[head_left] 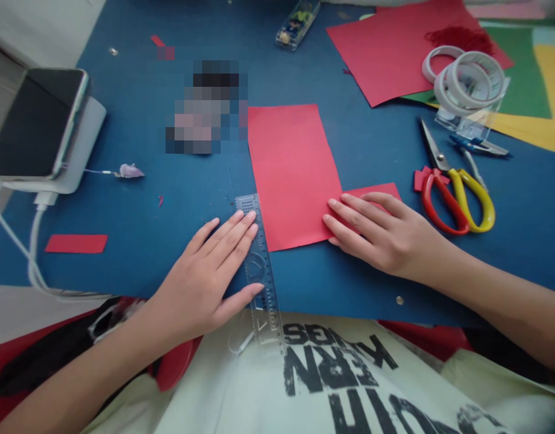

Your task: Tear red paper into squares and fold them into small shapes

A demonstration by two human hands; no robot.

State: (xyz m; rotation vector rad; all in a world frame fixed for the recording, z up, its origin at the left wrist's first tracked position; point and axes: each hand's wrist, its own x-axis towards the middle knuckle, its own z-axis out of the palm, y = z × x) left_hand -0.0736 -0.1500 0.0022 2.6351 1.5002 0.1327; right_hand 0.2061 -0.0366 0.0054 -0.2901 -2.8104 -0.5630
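A red paper sheet lies on the blue table in the middle. Along its lower left edge runs a clear ruler, its lower end sticking out past the table's front edge. My left hand rests flat on the ruler, fingers stretched and thumb apart. My right hand lies with spread fingers at the sheet's lower right, fingertips on its edge. Beneath that hand is a smaller red paper piece, partly covered.
Scissors with red and yellow handles lie at right, below tape rolls and coloured paper. At left are a phone, white cables and a red strip. A clear box stands at the back.
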